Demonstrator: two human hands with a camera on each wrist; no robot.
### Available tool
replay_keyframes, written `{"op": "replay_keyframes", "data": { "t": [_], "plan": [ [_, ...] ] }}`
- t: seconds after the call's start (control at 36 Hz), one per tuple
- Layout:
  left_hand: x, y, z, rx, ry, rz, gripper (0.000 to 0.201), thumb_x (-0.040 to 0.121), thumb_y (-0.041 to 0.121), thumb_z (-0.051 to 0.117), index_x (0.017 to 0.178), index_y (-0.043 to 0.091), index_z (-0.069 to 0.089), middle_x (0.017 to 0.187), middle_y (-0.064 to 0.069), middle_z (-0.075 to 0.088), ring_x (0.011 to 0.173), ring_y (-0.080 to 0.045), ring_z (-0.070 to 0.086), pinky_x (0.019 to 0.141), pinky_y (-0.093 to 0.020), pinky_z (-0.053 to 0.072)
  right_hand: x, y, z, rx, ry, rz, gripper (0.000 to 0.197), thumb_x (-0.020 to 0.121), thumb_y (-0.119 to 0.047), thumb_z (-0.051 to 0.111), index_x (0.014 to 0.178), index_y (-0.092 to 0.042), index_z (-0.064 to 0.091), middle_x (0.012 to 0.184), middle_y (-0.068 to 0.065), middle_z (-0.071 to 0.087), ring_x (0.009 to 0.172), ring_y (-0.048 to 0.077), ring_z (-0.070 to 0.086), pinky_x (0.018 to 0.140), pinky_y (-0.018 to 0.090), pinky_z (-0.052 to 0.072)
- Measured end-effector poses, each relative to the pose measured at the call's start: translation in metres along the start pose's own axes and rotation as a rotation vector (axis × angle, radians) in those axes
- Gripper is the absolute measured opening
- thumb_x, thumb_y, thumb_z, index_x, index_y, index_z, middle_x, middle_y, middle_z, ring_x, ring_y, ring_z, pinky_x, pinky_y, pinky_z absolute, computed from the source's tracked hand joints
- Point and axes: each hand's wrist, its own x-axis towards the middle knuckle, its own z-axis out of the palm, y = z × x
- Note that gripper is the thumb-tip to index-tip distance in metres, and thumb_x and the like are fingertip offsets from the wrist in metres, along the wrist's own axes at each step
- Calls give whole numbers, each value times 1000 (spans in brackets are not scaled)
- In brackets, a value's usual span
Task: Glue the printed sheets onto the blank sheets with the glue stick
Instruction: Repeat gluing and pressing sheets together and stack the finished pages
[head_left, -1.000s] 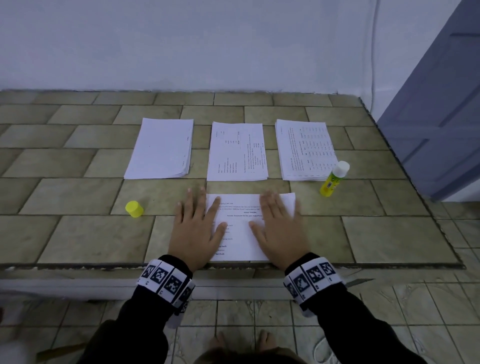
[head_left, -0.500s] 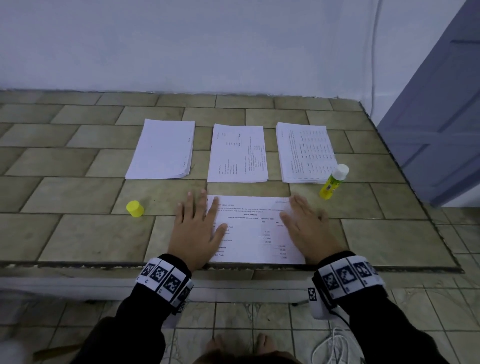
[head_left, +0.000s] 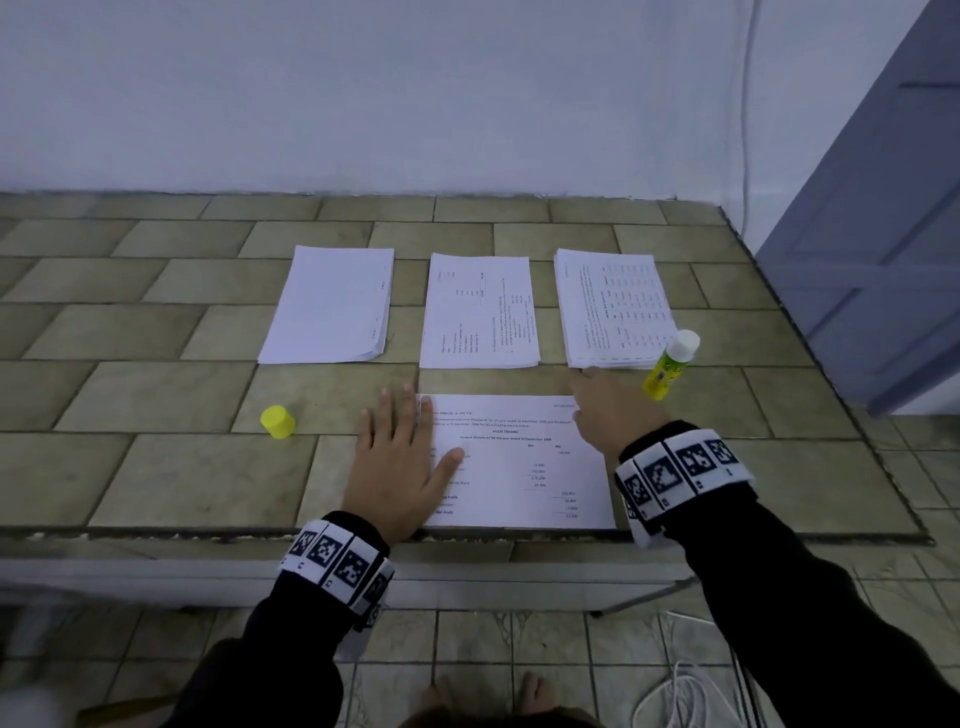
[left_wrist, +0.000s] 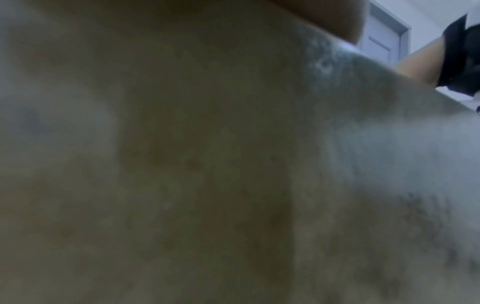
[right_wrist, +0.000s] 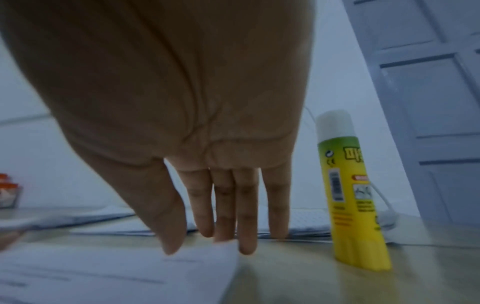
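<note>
A printed sheet lies flat at the counter's front edge. My left hand rests flat on its left edge, fingers straight. My right hand hovers with straight fingers over the sheet's far right corner, near the right paper stack. The yellow glue stick, uncapped with its white tip up, stands just right of that hand. Its yellow cap sits on the counter to the left. The left wrist view shows only blurred tile.
Three paper stacks lie across the tiled counter: a blank one at the left, a printed one in the middle, another printed one at the right. A grey door stands at the right. White cable lies on the floor.
My right hand slid rightward off the sheet's middle to its far right corner, toward the glue stick. The sheet now shows fully flat. The left hand stayed put.
</note>
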Motion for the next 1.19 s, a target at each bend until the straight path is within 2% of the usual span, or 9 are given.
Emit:
{"op": "replay_keyframes", "data": {
  "t": [0.11,0.31,0.44,0.5,0.67,0.78,0.92,1.03,1.19],
  "plan": [
    [0,-1,0,-8,0,1,101,86,73,-16,155,4,12,163,-19,4,150,-39,0,120,-54,1,8,6,4,-29,32,-3,28,98,-10,44,125,-8,50,121,12,52,104,27,59,85,36,53],
    [-1,-2,0,-178,111,10,93,82,81,-9,149,18,-24,162,-8,-21,149,-22,-21,122,-50,-5,2,17,-20,278,92,-15,11,96,-8,43,89,-11,51,92,7,56,83,21,50,69,27,38],
    [-1,-1,-1,-309,256,11,98,87,81,12,156,15,-11,162,-6,-23,149,-20,-21,119,-50,-3,6,27,-45,589,270,33,9,92,-7,53,87,-10,61,83,4,65,60,9,66,54,15,46],
    [-1,-1,0,-294,276,8,99,88,80,13,157,12,-7,163,-8,-22,150,-23,-21,119,-52,-3,13,27,-49,742,368,74,7,90,-6,56,87,-8,62,81,6,69,49,1,64,57,19,53],
    [-2,-2,4,-196,263,36,94,90,77,16,157,14,-2,164,-12,-11,151,-26,-14,118,-51,-3,38,5,-44,1102,410,164,23,89,1,60,104,-11,47,81,2,61,60,17,69,71,41,60],
    [-1,-2,5,-180,251,25,94,90,78,13,158,13,3,165,-11,-5,152,-24,-12,120,-49,-2,57,-10,-32,1127,380,212,13,89,5,58,96,-5,56,80,4,57,62,19,69,71,40,60],
    [-1,-1,4,-182,248,14,96,89,79,10,157,12,11,165,-8,-2,152,-21,-11,121,-48,-1,78,-18,-20,1060,321,276,10,89,4,60,96,-3,61,100,14,64,67,26,70,71,36,60],
    [-2,0,2,-177,212,8,93,89,76,15,157,12,17,165,-5,0,151,-19,-13,122,-48,0,87,-21,-15,699,316,237,20,88,-9,62,108,-11,64,112,8,63,99,24,62,75,27,46],
    [0,0,1,-102,136,-14,91,87,75,12,154,16,27,165,-7,8,152,-20,-7,123,-48,-2,91,-27,-15,393,206,188,22,92,-15,56,115,-15,57,120,5,60,108,25,58,84,33,46]
  ]
}}
